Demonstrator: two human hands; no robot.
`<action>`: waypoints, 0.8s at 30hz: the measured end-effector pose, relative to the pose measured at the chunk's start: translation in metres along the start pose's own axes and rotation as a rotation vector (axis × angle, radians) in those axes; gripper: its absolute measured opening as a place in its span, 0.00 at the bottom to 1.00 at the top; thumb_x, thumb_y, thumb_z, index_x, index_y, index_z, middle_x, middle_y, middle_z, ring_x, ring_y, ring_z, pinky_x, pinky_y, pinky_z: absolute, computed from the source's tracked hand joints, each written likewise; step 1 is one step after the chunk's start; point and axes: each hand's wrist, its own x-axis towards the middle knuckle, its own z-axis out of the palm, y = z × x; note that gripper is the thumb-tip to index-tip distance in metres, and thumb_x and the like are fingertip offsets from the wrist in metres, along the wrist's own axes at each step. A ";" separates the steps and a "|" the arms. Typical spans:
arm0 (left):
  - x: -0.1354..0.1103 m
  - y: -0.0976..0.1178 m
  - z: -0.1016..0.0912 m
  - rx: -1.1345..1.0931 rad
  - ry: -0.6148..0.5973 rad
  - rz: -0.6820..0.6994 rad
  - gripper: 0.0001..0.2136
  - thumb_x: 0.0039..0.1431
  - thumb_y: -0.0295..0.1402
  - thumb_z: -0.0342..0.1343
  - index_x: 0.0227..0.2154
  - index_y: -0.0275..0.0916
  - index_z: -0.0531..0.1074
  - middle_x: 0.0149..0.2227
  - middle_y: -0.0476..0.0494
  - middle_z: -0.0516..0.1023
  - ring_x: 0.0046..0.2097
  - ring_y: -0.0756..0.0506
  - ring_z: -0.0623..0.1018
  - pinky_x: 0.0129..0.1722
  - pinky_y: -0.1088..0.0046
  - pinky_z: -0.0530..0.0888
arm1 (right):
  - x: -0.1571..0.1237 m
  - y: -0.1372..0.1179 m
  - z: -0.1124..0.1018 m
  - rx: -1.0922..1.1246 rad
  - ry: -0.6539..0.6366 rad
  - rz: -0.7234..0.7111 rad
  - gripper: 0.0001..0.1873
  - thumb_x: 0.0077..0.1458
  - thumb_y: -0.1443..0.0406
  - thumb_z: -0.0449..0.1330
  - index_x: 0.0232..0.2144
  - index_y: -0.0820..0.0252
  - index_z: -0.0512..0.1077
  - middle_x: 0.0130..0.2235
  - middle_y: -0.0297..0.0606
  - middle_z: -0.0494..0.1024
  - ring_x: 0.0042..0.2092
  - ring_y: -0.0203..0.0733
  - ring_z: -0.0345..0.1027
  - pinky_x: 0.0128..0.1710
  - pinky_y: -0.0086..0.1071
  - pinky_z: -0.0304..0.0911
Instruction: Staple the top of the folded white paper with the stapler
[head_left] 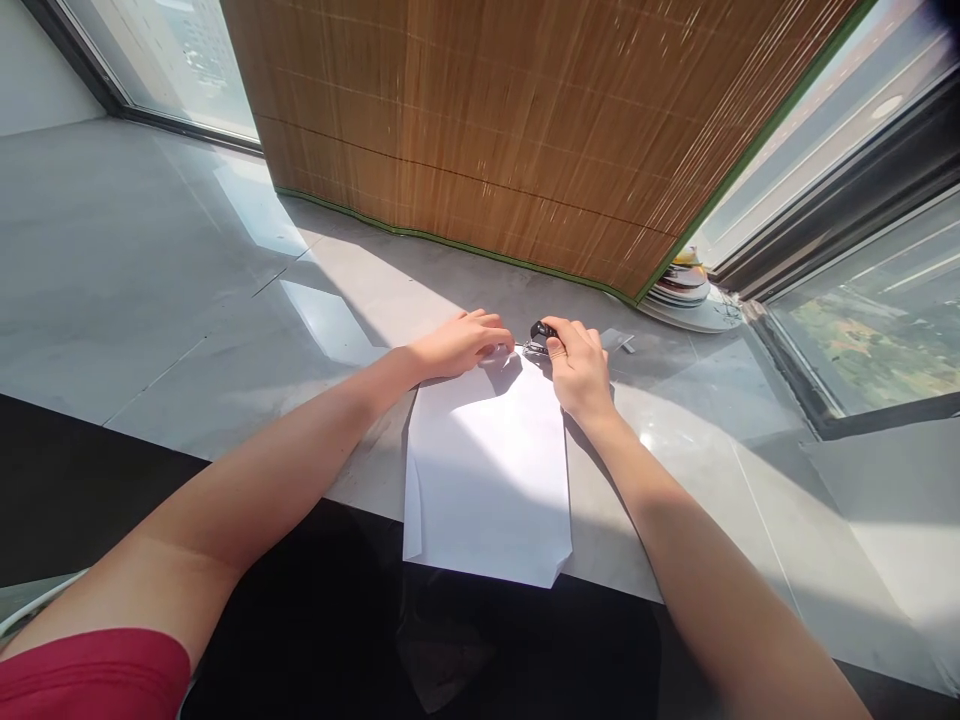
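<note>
On the ledge (165,300), the right hand (583,366) grasps a black stapler-like tool (540,331) at the far edge of the paper (487,470); the left hand (461,343) curls there, grip unclear; any stapling is hidden.

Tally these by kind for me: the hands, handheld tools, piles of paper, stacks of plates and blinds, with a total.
Hands: 2, left hand and right hand
Handheld tools: 1, black stapler-like tool
Piles of paper: 1, white paper
Stacks of plates: 1, plate stack
Blinds: 1, brown blind
Total: 6
</note>
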 end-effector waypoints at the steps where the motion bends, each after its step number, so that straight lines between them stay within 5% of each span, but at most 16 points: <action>1: 0.000 0.000 0.000 0.001 0.002 0.002 0.17 0.72 0.23 0.46 0.48 0.44 0.80 0.46 0.40 0.78 0.50 0.39 0.74 0.53 0.58 0.68 | 0.000 0.000 0.000 -0.002 -0.001 -0.002 0.25 0.75 0.53 0.42 0.60 0.45 0.74 0.52 0.45 0.79 0.53 0.60 0.66 0.52 0.52 0.61; 24: 0.002 0.002 -0.001 0.018 -0.011 -0.074 0.17 0.71 0.23 0.46 0.50 0.40 0.78 0.45 0.39 0.82 0.51 0.39 0.76 0.54 0.59 0.67 | 0.001 0.007 0.000 -0.002 0.060 -0.077 0.20 0.70 0.58 0.48 0.55 0.48 0.76 0.47 0.43 0.80 0.48 0.56 0.67 0.52 0.50 0.61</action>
